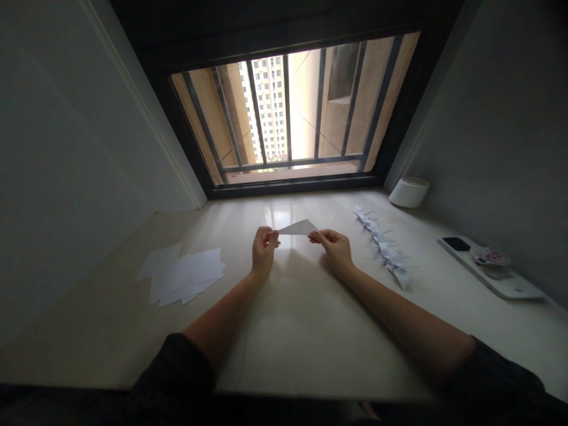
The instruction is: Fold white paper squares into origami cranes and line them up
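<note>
Between my hands, above the pale sill, a sheet of white paper (298, 227) is folded into a triangle. My left hand (265, 247) pinches its left corner between thumb and fingers. At the opposite corner, my right hand (333, 245) grips the paper the same way. Loose white paper sheets (189, 273) lie in an overlapping pile to the left. On the right stands a row of small folded paper figures (382, 245), several of them, with thin pointed ends.
A white phone (492, 272) with a round grip on its back lies at the right. Behind it, a white roll (409, 192) stands by the wall. A dark-framed barred window (288, 192) closes off the far side.
</note>
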`<state>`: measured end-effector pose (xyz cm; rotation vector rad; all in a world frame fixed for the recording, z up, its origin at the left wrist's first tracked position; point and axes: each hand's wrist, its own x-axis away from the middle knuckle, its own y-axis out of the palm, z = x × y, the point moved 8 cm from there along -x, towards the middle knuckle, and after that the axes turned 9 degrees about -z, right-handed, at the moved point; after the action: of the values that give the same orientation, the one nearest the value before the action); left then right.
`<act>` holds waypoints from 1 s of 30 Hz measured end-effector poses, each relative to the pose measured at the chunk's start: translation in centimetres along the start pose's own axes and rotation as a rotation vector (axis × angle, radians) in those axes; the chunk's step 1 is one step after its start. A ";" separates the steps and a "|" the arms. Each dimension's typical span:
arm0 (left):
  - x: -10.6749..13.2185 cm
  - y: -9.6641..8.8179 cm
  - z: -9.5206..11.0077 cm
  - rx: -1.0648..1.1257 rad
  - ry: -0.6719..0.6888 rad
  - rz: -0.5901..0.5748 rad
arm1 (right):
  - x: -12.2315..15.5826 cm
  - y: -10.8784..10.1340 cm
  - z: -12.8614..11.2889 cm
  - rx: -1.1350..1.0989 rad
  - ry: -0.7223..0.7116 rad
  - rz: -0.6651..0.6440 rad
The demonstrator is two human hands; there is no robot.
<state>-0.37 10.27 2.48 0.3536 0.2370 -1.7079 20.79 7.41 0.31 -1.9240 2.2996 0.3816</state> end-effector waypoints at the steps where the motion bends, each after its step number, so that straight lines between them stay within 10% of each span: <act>1: 0.1 0.1 0.2 -0.023 0.009 -0.011 | 0.0 0.0 0.0 0.008 -0.001 -0.007; 30: 0.0 0.1 -1.5 0.182 -0.177 0.015 | -0.1 0.7 0.3 -0.009 0.030 -0.091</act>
<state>-0.10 10.73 1.09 0.3345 -0.0513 -1.7387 20.13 7.71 0.15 -2.0437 2.2223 0.3560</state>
